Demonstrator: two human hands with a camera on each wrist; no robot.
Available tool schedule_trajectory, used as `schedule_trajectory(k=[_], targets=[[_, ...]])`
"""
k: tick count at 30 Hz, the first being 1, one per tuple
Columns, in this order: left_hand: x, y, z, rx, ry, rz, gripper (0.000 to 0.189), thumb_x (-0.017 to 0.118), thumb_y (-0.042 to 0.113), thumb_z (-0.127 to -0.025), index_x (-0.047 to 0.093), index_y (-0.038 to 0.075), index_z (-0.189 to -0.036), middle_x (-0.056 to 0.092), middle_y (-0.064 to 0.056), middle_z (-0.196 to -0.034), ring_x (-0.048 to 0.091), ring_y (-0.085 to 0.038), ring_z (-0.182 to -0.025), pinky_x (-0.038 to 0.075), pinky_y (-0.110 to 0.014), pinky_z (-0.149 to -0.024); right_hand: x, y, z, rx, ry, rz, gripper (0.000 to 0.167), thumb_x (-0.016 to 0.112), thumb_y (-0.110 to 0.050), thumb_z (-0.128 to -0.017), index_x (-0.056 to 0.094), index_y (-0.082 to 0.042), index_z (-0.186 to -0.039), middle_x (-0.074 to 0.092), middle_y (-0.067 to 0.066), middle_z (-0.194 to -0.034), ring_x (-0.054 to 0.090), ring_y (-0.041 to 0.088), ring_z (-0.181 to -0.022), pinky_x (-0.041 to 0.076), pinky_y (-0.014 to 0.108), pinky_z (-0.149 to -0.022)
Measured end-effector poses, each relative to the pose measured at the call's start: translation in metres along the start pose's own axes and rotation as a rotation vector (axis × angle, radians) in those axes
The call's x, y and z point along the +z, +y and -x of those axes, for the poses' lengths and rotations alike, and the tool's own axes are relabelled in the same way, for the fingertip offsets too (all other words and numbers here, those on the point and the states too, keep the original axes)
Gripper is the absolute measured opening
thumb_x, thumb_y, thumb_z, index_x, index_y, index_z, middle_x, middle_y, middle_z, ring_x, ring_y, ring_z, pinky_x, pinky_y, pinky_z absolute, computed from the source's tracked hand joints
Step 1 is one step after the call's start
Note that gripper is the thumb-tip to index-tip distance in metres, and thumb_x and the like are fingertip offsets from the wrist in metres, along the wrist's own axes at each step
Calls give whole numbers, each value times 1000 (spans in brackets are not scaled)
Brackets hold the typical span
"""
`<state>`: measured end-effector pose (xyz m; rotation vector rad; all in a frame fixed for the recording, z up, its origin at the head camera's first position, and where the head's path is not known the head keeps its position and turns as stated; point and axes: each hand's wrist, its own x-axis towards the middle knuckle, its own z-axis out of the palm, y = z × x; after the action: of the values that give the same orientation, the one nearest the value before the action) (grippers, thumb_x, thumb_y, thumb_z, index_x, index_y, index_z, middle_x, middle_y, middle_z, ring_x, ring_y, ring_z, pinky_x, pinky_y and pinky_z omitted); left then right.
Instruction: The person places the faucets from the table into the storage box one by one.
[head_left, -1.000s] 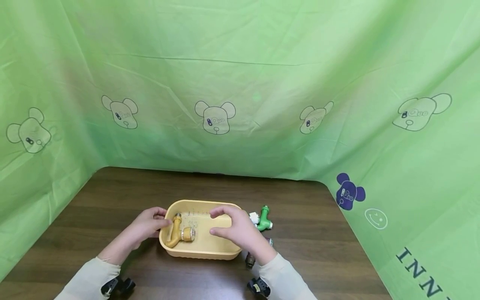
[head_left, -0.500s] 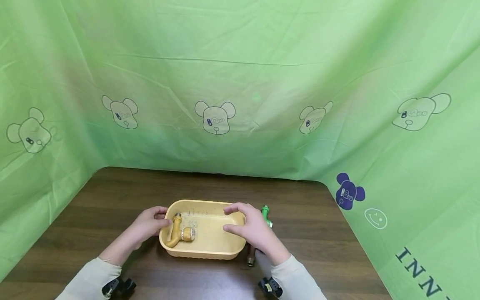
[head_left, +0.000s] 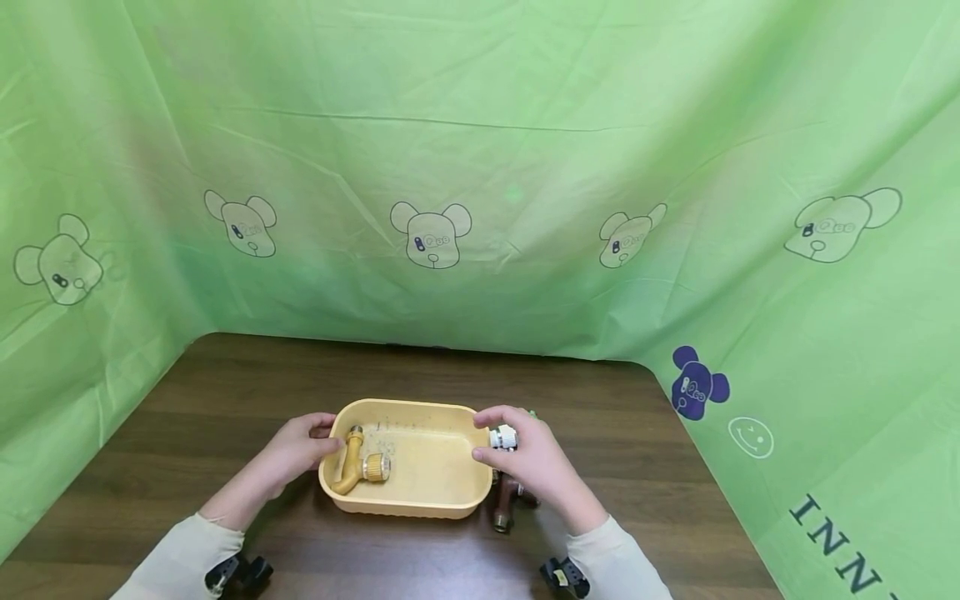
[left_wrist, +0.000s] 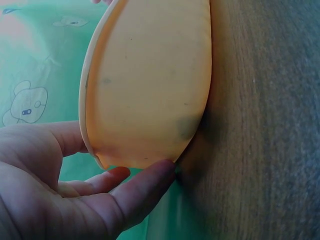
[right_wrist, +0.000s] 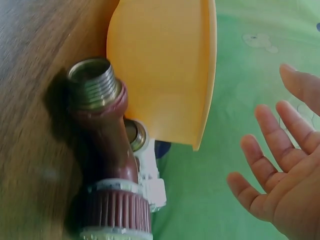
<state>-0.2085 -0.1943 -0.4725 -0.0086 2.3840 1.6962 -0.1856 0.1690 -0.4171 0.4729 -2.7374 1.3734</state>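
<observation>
Plainly, a pale green fabric curtain [head_left: 480, 100] printed with round-eared animal heads is the largest thing in view, hanging around a dark brown wood-grain table [head_left: 247, 383]. Well in from the table's far edge, between its left and right edges, sits a shallow yellow plastic basin with rounded corners [head_left: 435, 468]. A left hand [head_left: 296, 450] grips the basin's left end, thumb at the rim, probably to steady it. The right hand [head_left: 528, 454] holds nothing: its fingers are parted beside the basin's right end, and the right wrist view shows them apart from its wall.

A glossy brown tap with a threaded metal end and ribbed collar [right_wrist: 115, 150] lies on the table just beside the basin's near-right corner. Inside the basin, a mustard-yellow tap with a ribbed knob [head_left: 352, 463] lies along the left end, perhaps tucked there to rest securely. A white tap with a metal end [right_wrist: 157, 194] is partly hidden behind the brown one. Past the right hand shows a sliver of a green object [head_left: 532, 413], too covered to identify.

On the curtain's right side, dark capitals [head_left: 832, 538] read "INN" before being cut off; the animal faces' lettering is too small to read surely. No brand is legible on the taps.
</observation>
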Motion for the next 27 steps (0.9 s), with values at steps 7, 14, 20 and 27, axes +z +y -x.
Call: schedule_trajectory(k=[7, 14, 20, 27], targets=[[1, 0, 0, 0, 3, 9, 55, 66, 7, -94, 46, -14, -141, 62, -27, -126, 67, -26, -105, 63, -39, -80, -9, 4, 3, -12, 30, 8, 39, 88, -20, -80, 73, -26, -115, 70, -11, -115, 62, 17, -113, 48, 49, -104], [1, 0, 0, -4, 4, 12, 54, 66, 6, -95, 47, -14, -141, 62, -27, -126, 67, -27, -105, 63, -39, -80, -15, 8, 6, 0, 43, 13, 39, 88, -20, -81, 73, -26, -116, 70, -8, -116, 61, 17, -109, 50, 35, -98], [1, -1, 0, -8, 1, 6, 55, 67, 8, -95, 46, -14, -142, 61, -28, -128, 67, -28, -107, 63, -40, -81, -17, 14, 9, 21, 44, 0, 40, 88, -22, -80, 73, -26, -116, 70, -7, -116, 63, 27, -110, 51, 29, -93], [1, -3, -1, -14, 0, 18, 55, 67, 7, -95, 46, -13, -141, 61, -27, -127, 67, -27, -106, 63, -39, -81, -22, 22, 12, 41, 54, 15, 41, 89, -23, -78, 73, -28, -116, 70, -5, -116, 62, 16, -104, 51, 40, -96]])
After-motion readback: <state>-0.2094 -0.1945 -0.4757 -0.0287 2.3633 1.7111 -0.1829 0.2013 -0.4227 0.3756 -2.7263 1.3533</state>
